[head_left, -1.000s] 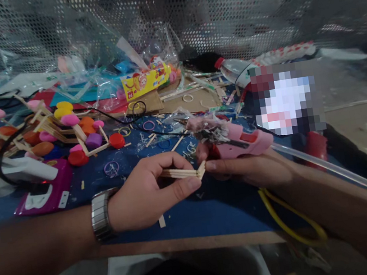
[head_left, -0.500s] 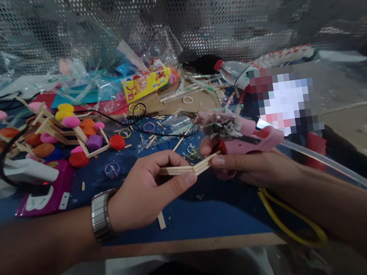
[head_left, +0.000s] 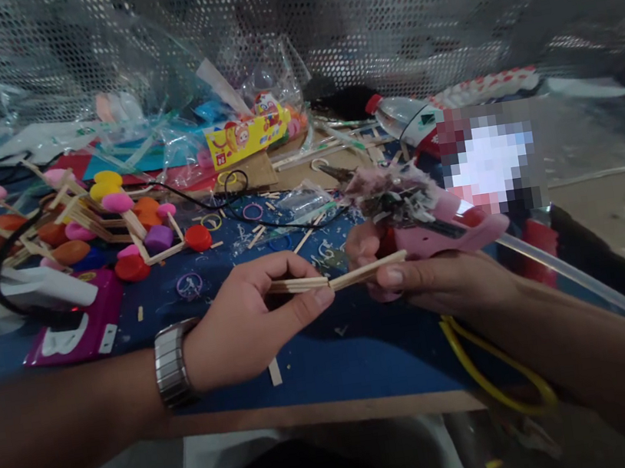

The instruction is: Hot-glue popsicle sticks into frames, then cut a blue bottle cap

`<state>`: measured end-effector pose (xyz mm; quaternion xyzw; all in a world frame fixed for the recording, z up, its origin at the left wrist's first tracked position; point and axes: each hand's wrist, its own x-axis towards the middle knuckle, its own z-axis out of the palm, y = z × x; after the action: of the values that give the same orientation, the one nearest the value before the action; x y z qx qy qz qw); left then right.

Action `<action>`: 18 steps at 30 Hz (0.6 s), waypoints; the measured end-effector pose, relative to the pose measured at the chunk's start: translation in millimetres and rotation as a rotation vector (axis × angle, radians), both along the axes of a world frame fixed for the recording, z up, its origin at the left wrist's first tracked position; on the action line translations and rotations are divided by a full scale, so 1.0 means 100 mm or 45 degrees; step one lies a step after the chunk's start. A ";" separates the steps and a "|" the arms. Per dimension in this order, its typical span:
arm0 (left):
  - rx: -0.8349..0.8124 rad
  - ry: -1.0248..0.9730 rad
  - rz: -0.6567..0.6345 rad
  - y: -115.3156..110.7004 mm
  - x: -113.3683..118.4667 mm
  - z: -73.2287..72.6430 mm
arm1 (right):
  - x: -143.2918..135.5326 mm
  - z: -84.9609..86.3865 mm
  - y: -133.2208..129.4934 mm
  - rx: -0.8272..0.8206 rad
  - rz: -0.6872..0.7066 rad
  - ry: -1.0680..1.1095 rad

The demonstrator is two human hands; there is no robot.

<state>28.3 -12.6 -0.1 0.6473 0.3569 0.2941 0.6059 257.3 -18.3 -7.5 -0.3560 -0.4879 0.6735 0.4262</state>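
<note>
Mesh screen (head_left: 146,40) at the back, full width. Blue table (head_left: 321,376) before it, strewn with scraps. Far left on the table: stick model (head_left: 119,203), a tangle of pale lengths with coloured discs. Left hand (head_left: 254,312) at centre, fingers curled and nearly closed, sticks pinched between thumb and forefinger. Right hand (head_left: 440,278) opposite, fingers bent round the handle of a pink glue gun (head_left: 426,240), its thumb against the right part of the sticks; how firmly it presses, cannot tell. Gun's nozzle end matted with grey strands, pointing left, away from the sticks. Purple box (head_left: 78,329) left of the left hand. Bottle (head_left: 405,124) beyond the gun, tilted. Sticks (head_left: 367,269) held above the table between both hands, kinked at the left thumb tip, right length sloping up.
</note>
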 end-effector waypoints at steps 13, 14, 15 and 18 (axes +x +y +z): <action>-0.021 0.030 0.003 0.00 0.01 -0.01 | -0.02 0.01 0.01 -0.065 0.085 0.251; -0.021 0.027 0.005 0.00 0.01 -0.01 | -0.02 0.02 0.01 -0.074 0.086 0.260; -0.022 0.024 0.008 0.00 0.01 -0.01 | -0.02 0.03 0.01 -0.085 0.077 0.264; -0.026 0.025 0.006 0.00 0.00 0.00 | -0.03 0.03 0.01 -0.103 -0.004 0.253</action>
<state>28.3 -12.7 -0.5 0.6431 0.3674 0.2855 0.6083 254.6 -17.6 -4.4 -0.3051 -0.4151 0.7239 0.4589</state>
